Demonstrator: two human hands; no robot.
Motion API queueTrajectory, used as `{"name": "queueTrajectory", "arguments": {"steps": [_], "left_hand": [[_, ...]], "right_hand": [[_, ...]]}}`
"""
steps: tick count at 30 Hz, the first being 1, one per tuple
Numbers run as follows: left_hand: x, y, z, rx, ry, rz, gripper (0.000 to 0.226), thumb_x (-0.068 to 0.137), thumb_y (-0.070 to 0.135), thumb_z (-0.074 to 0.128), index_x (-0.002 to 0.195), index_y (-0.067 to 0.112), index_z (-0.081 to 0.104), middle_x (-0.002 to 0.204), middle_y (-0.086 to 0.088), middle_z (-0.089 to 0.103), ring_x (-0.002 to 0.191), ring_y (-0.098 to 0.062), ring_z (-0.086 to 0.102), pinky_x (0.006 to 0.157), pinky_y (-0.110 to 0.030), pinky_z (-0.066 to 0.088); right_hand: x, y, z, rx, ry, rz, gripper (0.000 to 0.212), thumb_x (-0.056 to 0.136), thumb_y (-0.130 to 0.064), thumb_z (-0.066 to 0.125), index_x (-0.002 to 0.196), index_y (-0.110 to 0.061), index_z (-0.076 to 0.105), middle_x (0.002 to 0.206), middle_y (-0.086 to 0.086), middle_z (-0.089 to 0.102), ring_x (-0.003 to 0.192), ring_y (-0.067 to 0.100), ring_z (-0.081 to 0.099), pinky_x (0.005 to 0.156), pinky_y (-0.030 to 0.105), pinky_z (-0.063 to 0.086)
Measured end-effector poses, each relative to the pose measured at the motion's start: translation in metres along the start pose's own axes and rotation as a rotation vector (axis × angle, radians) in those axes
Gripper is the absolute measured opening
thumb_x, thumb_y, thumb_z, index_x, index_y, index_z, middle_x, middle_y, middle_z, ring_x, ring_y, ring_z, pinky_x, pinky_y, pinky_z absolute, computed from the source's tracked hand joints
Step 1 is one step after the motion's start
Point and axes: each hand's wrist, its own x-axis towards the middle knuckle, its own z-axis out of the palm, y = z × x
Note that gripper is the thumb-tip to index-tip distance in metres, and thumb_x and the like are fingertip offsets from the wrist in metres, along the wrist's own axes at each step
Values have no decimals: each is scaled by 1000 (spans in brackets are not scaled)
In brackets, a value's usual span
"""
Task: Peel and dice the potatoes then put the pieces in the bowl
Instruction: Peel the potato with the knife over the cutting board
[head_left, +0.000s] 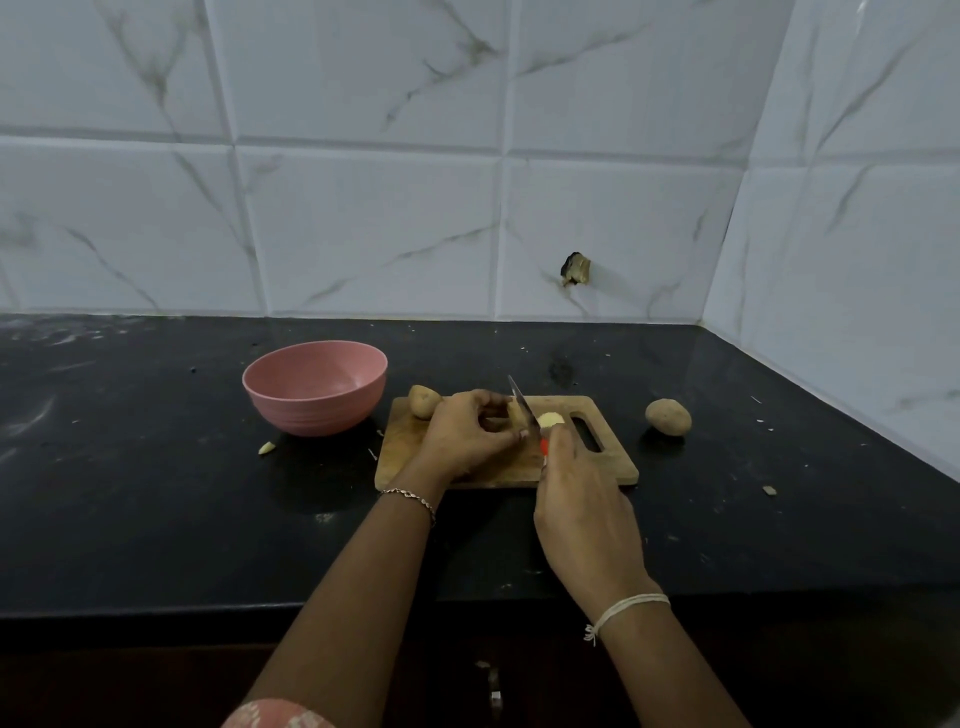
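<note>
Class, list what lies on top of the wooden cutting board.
A whole potato at its far left corner, and a pale cut piece beside the knife. The left hand covers most of the potato being cut.

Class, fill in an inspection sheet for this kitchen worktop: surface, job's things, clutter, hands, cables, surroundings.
Surface: black countertop, pale smears at its left.
Job's things: wooden cutting board; pink bowl to its left, no pieces visible inside; unpeeled potato at the board's far left corner; second unpeeled potato on the counter to the right; pale cut piece right of the knife.
Clutter: pale scrap near the bowl; scattered specks.
Hands: left hand holds the potato being cut; right hand grips the knife.
Cables: nothing seen.
Surroundings: white marbled tile wall with a dark broken spot.
</note>
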Motion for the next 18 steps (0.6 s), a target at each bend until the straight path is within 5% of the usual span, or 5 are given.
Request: {"name": "queueTrajectory", "arguments": {"steps": [4,11,18], "left_hand": [[-2,3,-2,45,2,17,52,79,25,80,126,15,62,115,3,68,105,-6,63,90,-24,53],[-2,4,-3,57,25,22,47,79,28,80,122,14,65,112,3,69,99,-3,62,79,-13,49],[-2,4,-1,33,31,9,46,81,27,78,122,12,64,109,1,71,101,-6,65,83,-18,53]], "right_hand": [[-1,0,-2,-10,-8,6,16,103,-18,36,118,-24,34,98,-4,55,79,9,55,54,21,32],[0,-4,-2,-49,24,-42,26,103,-17,36,128,-22,34,108,-1,54,86,13,58,62,24,40],[6,-10,1,-100,73,-98,26,101,-15,40,127,-21,42,103,-1,58,80,11,58,62,20,44]]}}
